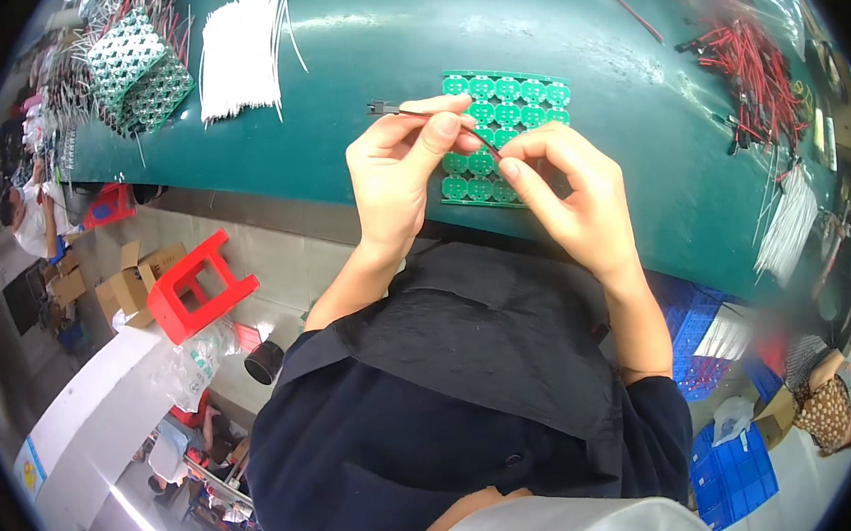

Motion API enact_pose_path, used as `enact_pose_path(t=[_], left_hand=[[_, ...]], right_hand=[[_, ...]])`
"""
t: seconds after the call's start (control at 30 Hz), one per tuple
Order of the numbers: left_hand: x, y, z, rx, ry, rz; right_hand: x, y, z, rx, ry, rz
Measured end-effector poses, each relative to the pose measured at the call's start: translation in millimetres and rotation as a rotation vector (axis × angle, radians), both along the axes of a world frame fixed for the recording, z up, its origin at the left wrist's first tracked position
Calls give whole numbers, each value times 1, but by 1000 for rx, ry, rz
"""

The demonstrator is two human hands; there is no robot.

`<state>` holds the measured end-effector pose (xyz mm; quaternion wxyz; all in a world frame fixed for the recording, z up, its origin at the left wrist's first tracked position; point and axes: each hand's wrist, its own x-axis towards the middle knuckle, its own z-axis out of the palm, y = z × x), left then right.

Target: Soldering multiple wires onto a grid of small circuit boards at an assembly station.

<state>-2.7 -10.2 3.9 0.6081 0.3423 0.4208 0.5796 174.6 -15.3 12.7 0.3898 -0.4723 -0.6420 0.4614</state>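
A short red-and-black wire lead (476, 135) with a dark plug (381, 107) at its left end runs between my two hands. My left hand (406, 150) pinches it between thumb and forefinger, close behind the plug. The fingertips of my right hand (566, 182) are closed on the lead's other end. Both hands are raised over a panel of round green circuit boards (505, 89) lying on the green table; my fingers and hands cover part of this panel.
On the table (352, 63), stacked green panels (141, 73) and white wires (238, 57) lie at the far left. Red leads (753, 75) and more white wires (788, 225) are at the right. A red stool (200, 286) stands left, blue crates (732, 481) lower right. Other people sit further off.
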Motion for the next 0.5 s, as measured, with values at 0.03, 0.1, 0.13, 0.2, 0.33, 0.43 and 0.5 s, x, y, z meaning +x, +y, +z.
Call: enact_pose_path(t=[0.03,0.1,0.13,0.2,0.33,0.43,0.5], left_hand=[[0,0,3,2,4,0],[1,-2,10,-24,220,-129],[1,-2,8,-29,186,-163],[-1,3,8,-17,244,-143],[-7,18,-1,22,430,18],[-8,28,-17,88,627,88],[-10,29,-17,99,790,45]], right_hand=[[-2,3,-3,249,-138,-41],[-5,10,-6,497,-275,-83],[-5,14,-6,718,-415,-88],[-6,22,-7,1000,-571,-62],[37,73,-1,894,-895,-104],[96,107,-27,704,-1402,-349],[105,107,-29,645,-1344,-295]])
